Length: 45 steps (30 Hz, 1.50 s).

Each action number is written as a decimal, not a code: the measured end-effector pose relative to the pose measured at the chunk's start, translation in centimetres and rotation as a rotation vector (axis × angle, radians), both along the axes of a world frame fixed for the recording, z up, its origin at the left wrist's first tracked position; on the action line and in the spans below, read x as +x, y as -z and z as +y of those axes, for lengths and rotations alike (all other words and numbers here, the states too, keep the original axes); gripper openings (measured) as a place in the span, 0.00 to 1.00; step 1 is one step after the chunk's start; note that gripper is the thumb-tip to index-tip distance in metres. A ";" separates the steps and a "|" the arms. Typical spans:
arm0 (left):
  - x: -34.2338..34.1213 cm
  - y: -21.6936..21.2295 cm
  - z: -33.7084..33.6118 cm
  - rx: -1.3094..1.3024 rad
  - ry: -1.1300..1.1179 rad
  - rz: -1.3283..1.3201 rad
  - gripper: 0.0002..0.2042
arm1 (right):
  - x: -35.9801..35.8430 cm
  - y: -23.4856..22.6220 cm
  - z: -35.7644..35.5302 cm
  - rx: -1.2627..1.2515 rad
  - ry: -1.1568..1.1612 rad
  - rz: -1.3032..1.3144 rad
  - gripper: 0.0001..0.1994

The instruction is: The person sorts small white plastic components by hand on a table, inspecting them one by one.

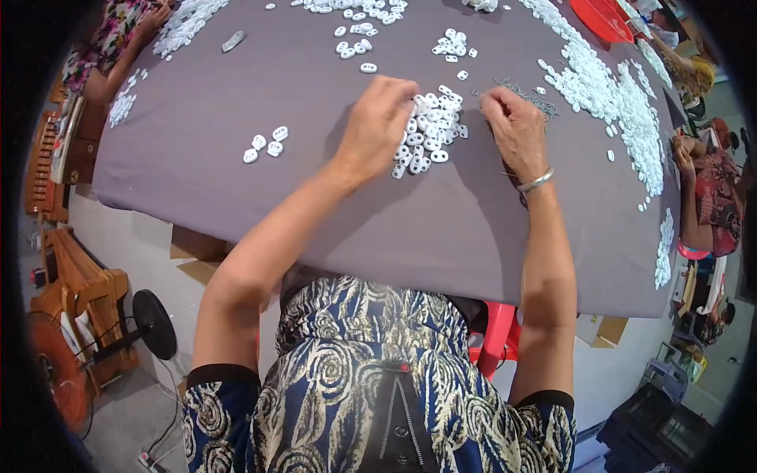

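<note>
A heap of small white oval plastic pieces, each with two dark holes (430, 122), lies on the cloth between my hands. My left hand (372, 130) is at the heap's left edge, its fingers bent and closed, hiding whatever is in them. On the other side, my right hand (516, 134) is closed with thumb and fingertips together, beside a scatter of thin grey metal bits (536, 98). What that pinch holds is too small to make out. A silver bangle (536, 181) circles my right wrist.
A grey-brown cloth (315, 197) covers the table. A small group of white pieces (266, 145) sits at left; more white heaps (607, 91) line the right side and far edge. A red tray (601, 20) is at far right. Other people (714, 197) sit around the table.
</note>
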State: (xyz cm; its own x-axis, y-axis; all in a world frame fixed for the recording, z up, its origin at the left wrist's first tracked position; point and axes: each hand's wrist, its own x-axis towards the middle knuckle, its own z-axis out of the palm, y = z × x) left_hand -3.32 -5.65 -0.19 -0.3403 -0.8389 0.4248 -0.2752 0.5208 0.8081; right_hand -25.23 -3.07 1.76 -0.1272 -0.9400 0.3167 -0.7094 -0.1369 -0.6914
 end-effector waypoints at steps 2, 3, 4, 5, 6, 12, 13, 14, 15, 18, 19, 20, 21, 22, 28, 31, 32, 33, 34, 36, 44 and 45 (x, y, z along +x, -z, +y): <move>1.1 0.3 0.0 0.081 -0.110 0.054 0.09 | -0.5 -0.3 0.1 0.034 -0.106 0.020 0.06; 1.6 0.3 0.1 0.084 -0.114 0.058 0.09 | -0.6 -0.4 0.2 0.066 -0.210 0.039 0.06; 1.9 0.2 0.4 0.141 -0.099 0.070 0.09 | -0.5 -0.4 0.2 0.070 -0.212 0.044 0.06; 2.1 0.0 0.6 0.198 -0.085 0.084 0.09 | -0.5 -0.5 0.2 0.081 -0.273 0.069 0.05; 2.1 0.0 0.9 0.201 -0.088 0.091 0.09 | -0.4 -0.6 0.2 0.092 -0.334 0.095 0.05; 1.5 -0.4 2.3 0.410 -0.061 0.354 0.08 | 0.2 -0.9 0.2 0.173 -0.379 0.177 0.05; 1.2 -0.5 2.6 0.431 -0.052 0.330 0.08 | 0.3 -1.1 0.3 0.174 -0.384 0.184 0.05; 0.9 -0.7 2.8 0.451 -0.043 0.306 0.08 | 0.6 -1.2 0.6 0.214 -0.338 0.111 0.04; 0.7 -1.1 3.1 0.451 -0.047 0.313 0.08 | 0.9 -1.2 0.7 0.254 -0.291 0.037 0.04; 0.0 -1.8 3.7 0.290 0.001 0.191 0.11 | 1.5 -0.4 0.6 0.320 -0.289 -0.509 0.03; -0.1 -1.9 3.8 0.292 -0.009 0.191 0.11 | 2.3 -0.7 0.8 0.325 -0.297 -0.510 0.03; -0.1 -1.8 3.8 0.236 -0.019 0.163 0.12 | 3.3 -1.3 1.2 0.329 -0.301 -0.580 0.03; -0.1 -1.8 3.8 0.180 -0.029 0.133 0.13 | 4.1 -1.6 1.4 0.332 -0.303 -0.651 0.03; -0.3 -1.5 3.6 0.145 -0.019 0.160 0.14 | 4.3 -1.2 1.4 0.320 -0.315 -0.694 0.02; -0.2 -0.9 3.5 0.343 0.017 0.349 0.12 | 5.4 -0.9 1.8 0.153 -0.359 -0.601 0.05; -0.1 -0.3 3.4 0.289 -0.014 0.373 0.11 | 5.5 -0.9 1.9 0.167 -0.356 -0.597 0.05; -0.1 -0.1 3.3 0.289 -0.016 0.373 0.11 | 5.5 -0.8 1.9 0.168 -0.356 -0.598 0.05; -0.2 0.1 3.3 0.294 -0.009 0.398 0.11 | 5.4 -0.6 1.9 0.173 -0.371 -0.597 0.04; -0.1 0.1 3.2 0.298 -0.003 0.423 0.11 | 5.4 -0.5 1.8 0.178 -0.385 -0.597 0.04; 0.0 0.2 3.1 0.311 -0.002 0.425 0.11 | 5.7 -0.7 2.1 0.182 -0.372 -0.594 0.03; 0.2 0.3 2.6 0.455 0.074 0.568 0.10 | 6.0 -0.9 2.1 0.224 -0.358 -0.677 0.02; 0.1 0.2 2.7 0.484 0.066 0.609 0.10 | 6.1 -0.8 2.1 0.203 -0.351 -0.665 0.02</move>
